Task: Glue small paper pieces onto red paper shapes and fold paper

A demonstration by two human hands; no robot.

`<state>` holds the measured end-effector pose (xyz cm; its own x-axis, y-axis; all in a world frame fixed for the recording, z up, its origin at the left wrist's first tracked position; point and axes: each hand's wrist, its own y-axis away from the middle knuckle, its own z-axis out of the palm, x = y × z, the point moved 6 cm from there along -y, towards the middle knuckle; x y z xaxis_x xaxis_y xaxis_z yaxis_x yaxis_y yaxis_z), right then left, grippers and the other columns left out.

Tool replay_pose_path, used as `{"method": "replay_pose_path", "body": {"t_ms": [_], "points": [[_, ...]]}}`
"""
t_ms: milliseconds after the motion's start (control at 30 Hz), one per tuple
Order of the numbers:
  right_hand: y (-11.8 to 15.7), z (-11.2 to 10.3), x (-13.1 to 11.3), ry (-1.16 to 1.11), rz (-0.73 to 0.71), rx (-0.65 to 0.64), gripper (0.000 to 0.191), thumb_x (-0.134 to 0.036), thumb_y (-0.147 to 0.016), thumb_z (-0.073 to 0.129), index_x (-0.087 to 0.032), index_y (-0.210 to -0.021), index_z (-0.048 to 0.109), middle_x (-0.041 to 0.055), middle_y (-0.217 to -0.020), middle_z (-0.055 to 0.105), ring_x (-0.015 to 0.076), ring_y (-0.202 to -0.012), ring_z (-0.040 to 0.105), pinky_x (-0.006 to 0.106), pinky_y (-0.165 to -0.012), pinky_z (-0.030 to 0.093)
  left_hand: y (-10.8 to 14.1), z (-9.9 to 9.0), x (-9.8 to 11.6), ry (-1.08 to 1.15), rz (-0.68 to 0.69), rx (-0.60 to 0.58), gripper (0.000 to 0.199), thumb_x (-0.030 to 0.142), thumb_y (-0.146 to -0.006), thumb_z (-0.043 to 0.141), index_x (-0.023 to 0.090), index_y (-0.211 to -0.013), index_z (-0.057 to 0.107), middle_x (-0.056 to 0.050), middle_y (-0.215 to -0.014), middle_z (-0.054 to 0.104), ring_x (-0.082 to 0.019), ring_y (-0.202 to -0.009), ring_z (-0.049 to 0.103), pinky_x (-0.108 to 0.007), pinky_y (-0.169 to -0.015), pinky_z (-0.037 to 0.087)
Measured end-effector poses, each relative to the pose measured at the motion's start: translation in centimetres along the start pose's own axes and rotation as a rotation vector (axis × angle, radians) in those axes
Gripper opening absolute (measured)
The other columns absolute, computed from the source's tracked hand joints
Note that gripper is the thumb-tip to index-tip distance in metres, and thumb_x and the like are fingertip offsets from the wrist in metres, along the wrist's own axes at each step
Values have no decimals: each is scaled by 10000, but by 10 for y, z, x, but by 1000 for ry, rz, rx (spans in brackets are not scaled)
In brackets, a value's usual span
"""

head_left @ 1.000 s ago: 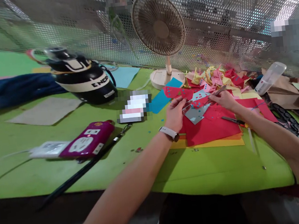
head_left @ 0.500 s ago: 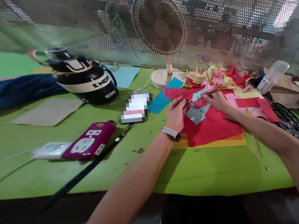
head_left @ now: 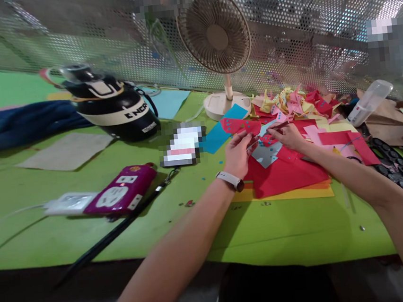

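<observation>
On the black bottle (head_left: 119, 125), a white band is printed with large dark letters that can be read as "ENC", the rest being lost around the curve; the smaller label lower down cannot be made out. The phone (head_left: 184, 148) screen is blurred out, and the orange sticker (head_left: 135, 168) on the purple power strip (head_left: 119, 189) is too small to be read. Small marks on the clear bottle (head_left: 370, 101) at the right are likewise illegible.

At the paper pile, 2 bare hands are held close together. By the right hand (head_left: 290, 135), 1 slender tool (head_left: 280, 125) is pinched between thumb and fingers, above the light-blue paper (head_left: 266, 127). The fingers of the left hand (head_left: 237, 150) are bent toward the thumb, just beside the dotted red paper (head_left: 242, 125); what is pinched there cannot be told. Below both hands, a grey paper (head_left: 266, 155) flecked with blue is laid on red sheets (head_left: 290, 180). Behind them, folded paper pieces (head_left: 289, 102) in yellow, pink and red are heaped near the fan (head_left: 217, 36).
</observation>
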<state>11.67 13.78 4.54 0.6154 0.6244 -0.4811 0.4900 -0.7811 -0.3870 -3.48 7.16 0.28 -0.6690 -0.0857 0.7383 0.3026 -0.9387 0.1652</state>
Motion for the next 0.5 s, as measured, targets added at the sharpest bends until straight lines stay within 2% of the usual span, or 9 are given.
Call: {"method": "replay_pose_path", "body": {"t_ms": [200,500], "points": [[-1,1,-5,62,-10,-42,208,-271,-931,520,-199,-919,715,69,-958,757,208,-894,699,310,-776,515,-1,0,-1,-15,10,-17,156,102,-694,722,150,-803,621,-23,-759,684,-145,-693,691,-296,-723,529],[-2,4,-3,125,-19,-42,237,-272,-940,512,-194,-907,734,51,-970,761,183,-879,702,269,-761,513,1,1,0,-9,-2,-9,151,100,-681,722,148,-779,618,-20,-745,682,-137,-659,684,-279,-682,519]]}}
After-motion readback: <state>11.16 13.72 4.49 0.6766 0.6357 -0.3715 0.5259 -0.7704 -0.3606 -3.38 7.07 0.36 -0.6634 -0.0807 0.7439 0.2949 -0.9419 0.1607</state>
